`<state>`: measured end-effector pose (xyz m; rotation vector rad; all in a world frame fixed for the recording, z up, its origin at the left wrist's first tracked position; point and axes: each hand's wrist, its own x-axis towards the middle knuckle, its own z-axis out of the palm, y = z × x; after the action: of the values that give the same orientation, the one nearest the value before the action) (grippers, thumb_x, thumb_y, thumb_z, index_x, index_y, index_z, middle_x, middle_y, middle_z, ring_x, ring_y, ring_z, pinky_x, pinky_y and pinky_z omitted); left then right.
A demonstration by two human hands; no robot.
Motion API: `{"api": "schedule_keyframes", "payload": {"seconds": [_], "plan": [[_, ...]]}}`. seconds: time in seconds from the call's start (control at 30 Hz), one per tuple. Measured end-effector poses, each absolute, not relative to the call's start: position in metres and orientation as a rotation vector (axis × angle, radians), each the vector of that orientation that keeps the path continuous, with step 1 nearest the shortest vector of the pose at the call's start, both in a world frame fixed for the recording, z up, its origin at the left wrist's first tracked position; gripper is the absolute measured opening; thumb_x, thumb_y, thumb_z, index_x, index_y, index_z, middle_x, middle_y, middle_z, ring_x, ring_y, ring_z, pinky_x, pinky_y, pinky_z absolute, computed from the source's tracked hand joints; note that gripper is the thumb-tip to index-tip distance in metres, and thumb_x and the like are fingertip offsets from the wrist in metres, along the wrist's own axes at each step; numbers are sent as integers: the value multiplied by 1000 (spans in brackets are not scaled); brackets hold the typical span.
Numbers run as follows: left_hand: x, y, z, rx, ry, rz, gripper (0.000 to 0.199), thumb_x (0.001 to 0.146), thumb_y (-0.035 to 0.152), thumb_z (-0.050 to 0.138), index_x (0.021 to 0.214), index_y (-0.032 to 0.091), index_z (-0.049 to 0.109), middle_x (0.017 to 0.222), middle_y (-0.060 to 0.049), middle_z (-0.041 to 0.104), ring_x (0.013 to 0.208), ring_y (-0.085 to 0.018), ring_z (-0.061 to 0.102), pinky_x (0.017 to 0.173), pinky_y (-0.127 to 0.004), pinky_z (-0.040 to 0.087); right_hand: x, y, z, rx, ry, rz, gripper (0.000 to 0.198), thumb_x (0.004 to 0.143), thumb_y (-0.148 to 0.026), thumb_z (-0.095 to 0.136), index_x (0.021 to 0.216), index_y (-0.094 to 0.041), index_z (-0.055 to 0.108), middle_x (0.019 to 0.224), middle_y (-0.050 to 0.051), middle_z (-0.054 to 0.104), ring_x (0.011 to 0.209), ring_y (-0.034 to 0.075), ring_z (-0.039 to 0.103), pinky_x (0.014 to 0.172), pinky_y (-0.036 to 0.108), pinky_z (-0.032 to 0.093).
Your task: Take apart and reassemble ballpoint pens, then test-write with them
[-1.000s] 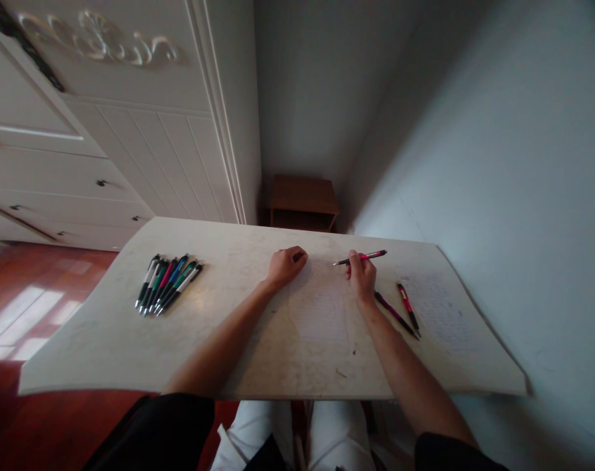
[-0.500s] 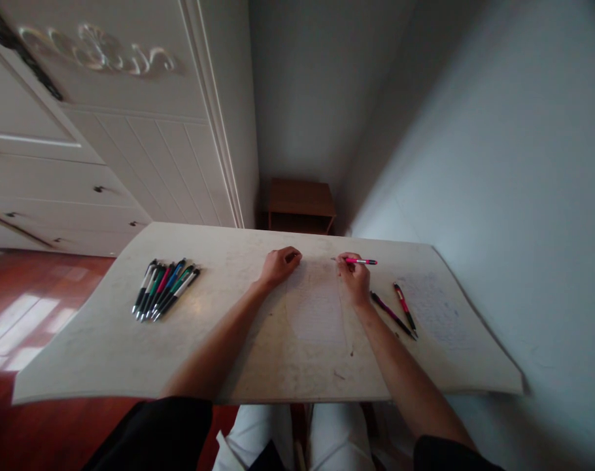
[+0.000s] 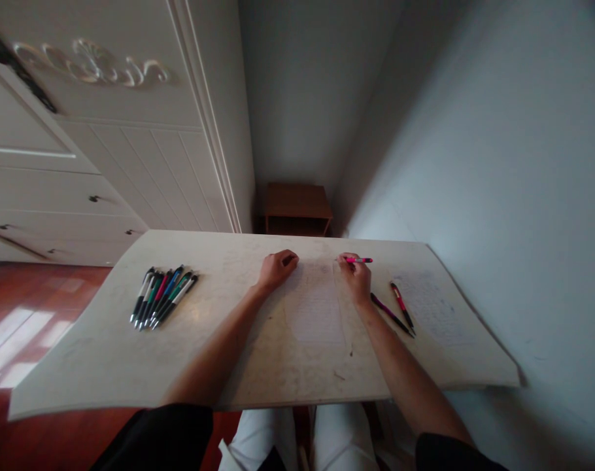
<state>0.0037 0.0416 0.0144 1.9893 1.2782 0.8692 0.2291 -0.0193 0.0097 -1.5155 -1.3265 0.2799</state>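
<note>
My right hand (image 3: 355, 277) is closed around a pink pen (image 3: 360, 260), whose tip points left over the top right corner of a faint sheet of paper (image 3: 318, 314). Loosely curled, my left hand (image 3: 278, 268) rests by the sheet's top left corner, with nothing visible in its fingers. Beside my right forearm lie a dark purple pen (image 3: 390, 314) and a red and black pen (image 3: 402, 305). Whatever is on the paper is too faint to read.
Several pens (image 3: 163, 296) lie bunched at the left of the white table (image 3: 219, 353). A second written sheet (image 3: 432, 307) is at the right, near the wall (image 3: 523, 196). White cabinets (image 3: 170, 170) and a brown stand (image 3: 297, 199) are beyond the table.
The camera view has shifted slightly. My right hand keeps its grip on the pink pen, which has turned a little; my left hand stays by the paper.
</note>
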Motion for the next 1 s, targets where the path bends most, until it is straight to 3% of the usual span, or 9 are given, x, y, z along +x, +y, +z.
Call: {"api": "schedule_keyframes", "payload": {"seconds": [0.17,0.23,0.4,1.0], "plan": [[4,43,14,2003,1287,868,21,86,30,55,87,18,72,76,-4,73,71,-16,64,65,-24,45,231,-19,13,-1391,-1398,159,29,86,-43,56,94,-19,69,98,12,70,93,24,64,86,38,51],[4,43,13,2013,1287,864,21,86,29,55,88,18,73,78,-4,73,71,-16,64,65,-24,45,229,-21,13,-1406,-1402,211,32,87,-45,54,95,-18,69,97,11,70,86,22,66,80,36,52],[5,43,12,2034,1293,846,19,86,27,56,89,18,73,82,-5,74,73,-17,65,68,-25,45,222,-25,10,-1510,-1395,355,41,88,-52,51,85,-15,68,70,7,69,58,18,62,60,29,50],[6,42,14,2067,1265,840,19,85,25,57,92,19,74,89,-6,74,81,-19,67,77,-28,48,218,-26,11,-1553,-1584,327,38,84,-50,54,68,-19,69,62,6,68,56,20,62,58,29,47]]}}
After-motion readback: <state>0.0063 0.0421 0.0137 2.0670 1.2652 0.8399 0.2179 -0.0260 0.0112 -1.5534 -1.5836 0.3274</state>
